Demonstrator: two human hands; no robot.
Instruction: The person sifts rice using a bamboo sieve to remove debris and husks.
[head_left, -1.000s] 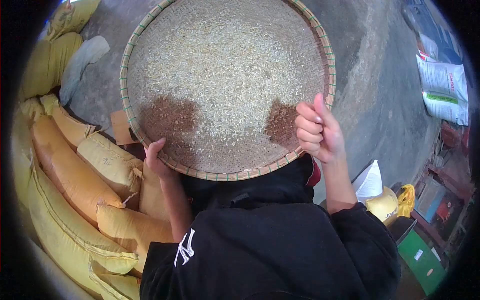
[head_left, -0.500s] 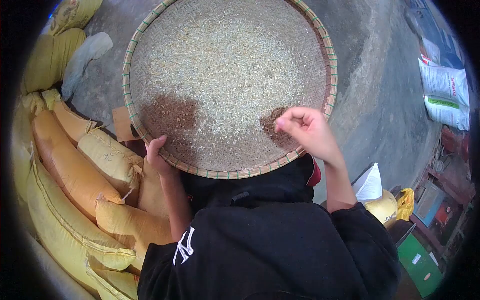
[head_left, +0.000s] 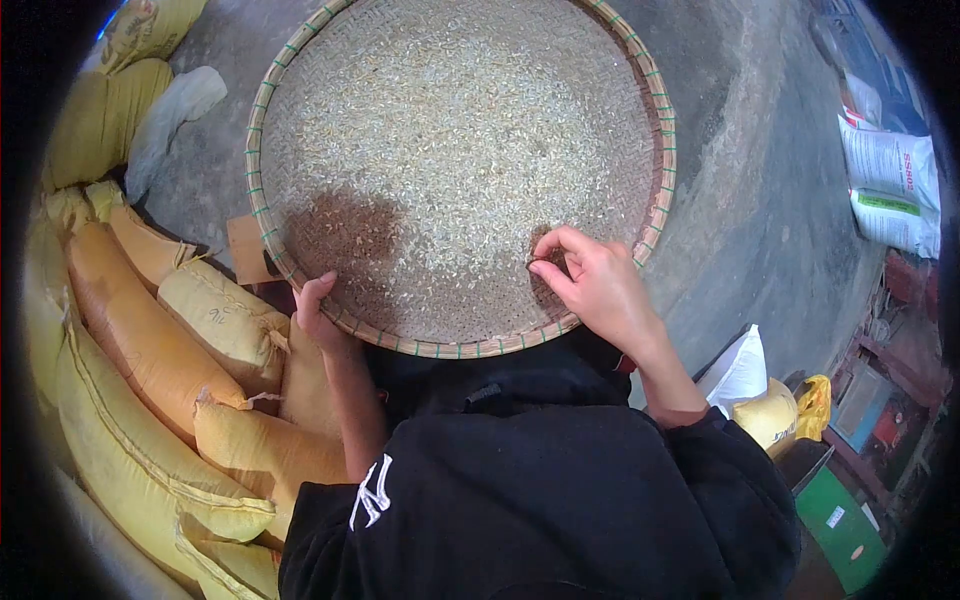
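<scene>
A large round woven tray (head_left: 660, 130) with a rim bound in green lies in front of me, with pale grains (head_left: 450, 150) spread over its middle. My left hand (head_left: 315, 305) grips the rim at the lower left, thumb on top and fingers hidden underneath. Over the lower right part of the tray is my right hand (head_left: 585, 272), its thumb and index finger pinched together at the grains. Whatever is between those fingertips is too small to name. Dark shadows fall on the tray near both hands.
Filled yellow and orange sacks (head_left: 150, 320) are piled on the left. A white printed sack (head_left: 893, 185) stands at the far right. Lower right are a white bag (head_left: 738, 370), a yellow bag (head_left: 812, 408) and a green panel (head_left: 840, 530). Concrete floor surrounds the tray.
My right hand has moved a little left and down over the tray, its fingertips nearer the grains. My left hand stays on the rim.
</scene>
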